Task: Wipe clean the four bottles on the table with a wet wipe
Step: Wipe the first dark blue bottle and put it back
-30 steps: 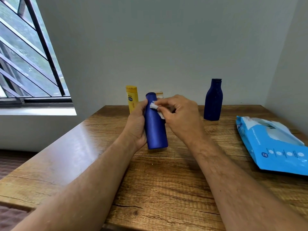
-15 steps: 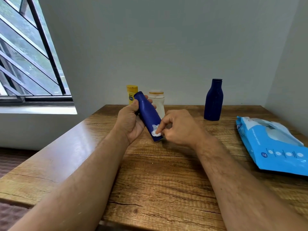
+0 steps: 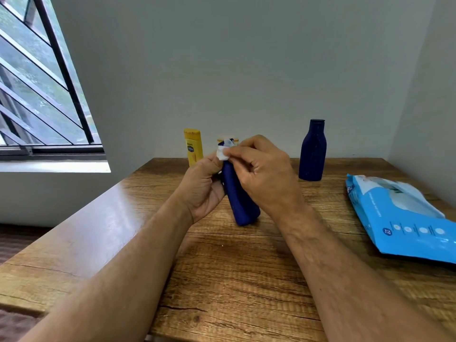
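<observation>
My left hand (image 3: 201, 187) grips a blue bottle (image 3: 240, 201) above the middle of the wooden table (image 3: 234, 280), nearly upright and leaning slightly left. My right hand (image 3: 261, 174) pinches a small white wet wipe (image 3: 223, 152) against the bottle's top end. A yellow bottle (image 3: 193, 146) stands at the table's back, left of my hands. Only the cap of a white bottle (image 3: 235, 139) shows behind my fingers. A dark blue bottle (image 3: 313, 151) stands at the back right.
A light blue pack of wet wipes (image 3: 404, 218) lies on the table's right side, reaching the frame edge. A barred window (image 3: 37, 95) is at the left, with the walls close behind and to the right of the table.
The blue bottle was tilted left with the wipe at its lower end; now it is nearly upright again and my right hand has brought the wipe up to its top.
</observation>
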### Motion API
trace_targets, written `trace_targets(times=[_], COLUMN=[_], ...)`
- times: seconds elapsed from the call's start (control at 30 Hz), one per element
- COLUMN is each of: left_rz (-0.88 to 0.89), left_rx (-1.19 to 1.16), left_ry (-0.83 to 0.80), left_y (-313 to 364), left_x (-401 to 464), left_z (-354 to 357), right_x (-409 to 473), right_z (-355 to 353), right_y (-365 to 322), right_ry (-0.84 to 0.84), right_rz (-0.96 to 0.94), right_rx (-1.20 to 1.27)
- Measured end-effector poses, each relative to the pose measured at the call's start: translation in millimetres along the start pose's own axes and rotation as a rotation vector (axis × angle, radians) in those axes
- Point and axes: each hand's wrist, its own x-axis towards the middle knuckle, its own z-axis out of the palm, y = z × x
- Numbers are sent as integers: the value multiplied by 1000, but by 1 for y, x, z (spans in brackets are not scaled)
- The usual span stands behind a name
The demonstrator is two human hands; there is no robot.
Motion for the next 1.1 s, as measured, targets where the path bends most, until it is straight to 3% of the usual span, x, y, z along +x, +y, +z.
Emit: trace_targets(times=[0.1,0.3,0.57,0.73,0.87,1.1], left_rz=[26,93,331,327,264,324], left_rx=[48,203,484,481,423,563], left_ry=[-20,-38,26,59,10,-17], left_y=[0,-3,-1,1,0,0], left_x=[0,2,3,4,3,2], left_z=[0,-5,-4,-4,-7,-5], right_x=[2,6,3,1,4,7], right_z=[2,2,1,4,2,-2], right_y=[-2,0,1,-2,0,11], right_ry=[52,155,78,91,113,62], right_rz=[39,454,396,263,417,568], right_rx=[37,329,358,268,394,530])
